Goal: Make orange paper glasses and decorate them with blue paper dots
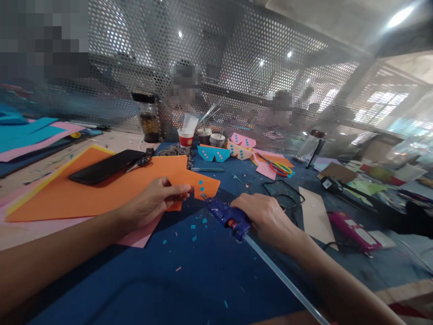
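My right hand (260, 210) is closed round a blue hot glue gun (225, 216), with a long clear glue stick (277, 271) sticking out of its back. The gun's nozzle points at an orange paper mask (209, 184) that carries small blue paper squares. My left hand (164, 198) pinches the mask at its left side. Whether the nozzle touches the paper I cannot tell. Loose blue paper squares (194, 238) lie on the dark blue table surface (152, 280) below the mask.
Orange paper sheets (101, 198) bear a black phone (108, 167) and dark-handled scissors (144, 158) at left. Behind are finished-looking masks (214, 153), paper cups (186, 137), a jar (149, 119) and coloured scissors (280, 169). A black cable (284, 195) and purple device (355, 232) lie right.
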### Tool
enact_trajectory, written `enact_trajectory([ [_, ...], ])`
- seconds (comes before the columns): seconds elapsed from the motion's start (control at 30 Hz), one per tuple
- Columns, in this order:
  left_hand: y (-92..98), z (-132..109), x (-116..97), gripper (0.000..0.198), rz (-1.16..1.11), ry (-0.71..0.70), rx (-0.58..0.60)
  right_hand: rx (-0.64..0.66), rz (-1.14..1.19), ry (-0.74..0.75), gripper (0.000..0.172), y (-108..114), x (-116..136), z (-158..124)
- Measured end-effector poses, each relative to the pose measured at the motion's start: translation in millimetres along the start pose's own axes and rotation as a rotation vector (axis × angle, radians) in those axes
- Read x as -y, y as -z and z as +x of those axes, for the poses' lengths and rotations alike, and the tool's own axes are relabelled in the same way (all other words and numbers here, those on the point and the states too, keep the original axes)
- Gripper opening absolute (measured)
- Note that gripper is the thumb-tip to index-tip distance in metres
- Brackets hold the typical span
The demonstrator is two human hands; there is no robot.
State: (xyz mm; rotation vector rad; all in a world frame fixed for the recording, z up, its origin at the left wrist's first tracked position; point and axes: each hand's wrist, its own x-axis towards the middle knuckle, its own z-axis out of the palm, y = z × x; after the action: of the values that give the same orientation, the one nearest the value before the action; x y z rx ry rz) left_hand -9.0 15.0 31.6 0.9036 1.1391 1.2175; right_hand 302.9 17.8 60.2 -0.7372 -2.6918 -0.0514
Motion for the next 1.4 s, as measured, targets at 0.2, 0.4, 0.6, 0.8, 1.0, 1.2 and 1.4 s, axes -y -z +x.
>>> enact_trajectory([
  [0.2,-0.5,-0.9,-0.2,0.04,-0.001,-0.008,0.003,0.001,-0.004,0.005,0.018,0.2,-0.2,1.0],
  [0.4,0.5,0.3,0.8,0.037,0.002,-0.016,0.011,-0.006,-0.031,0.006,0.022,0.3,0.2,1.3],
  [0.6,1.3,0.2,1.2,0.037,0.003,-0.016,0.02,0.01,-0.016,-0.009,0.018,0.3,0.2,0.6],
  [0.8,0.9,-1.5,0.4,0.036,0.002,-0.008,0.017,0.022,-0.027,-0.017,0.018,1.7,1.8,1.6],
  [1.0,0.1,-1.8,-0.9,0.035,0.006,-0.002,0.011,0.023,-0.023,-0.009,0.018,2.2,1.8,1.8],
  [1.2,-1.5,-2.6,-2.4,0.038,0.002,0.008,-0.005,0.019,-0.024,-0.008,0.012,-0.3,0.4,1.3],
  [1.4,-1.0,-2.9,-2.7,0.039,0.003,0.014,0.004,0.022,-0.022,-0.01,0.018,-0.5,0.1,1.0],
])
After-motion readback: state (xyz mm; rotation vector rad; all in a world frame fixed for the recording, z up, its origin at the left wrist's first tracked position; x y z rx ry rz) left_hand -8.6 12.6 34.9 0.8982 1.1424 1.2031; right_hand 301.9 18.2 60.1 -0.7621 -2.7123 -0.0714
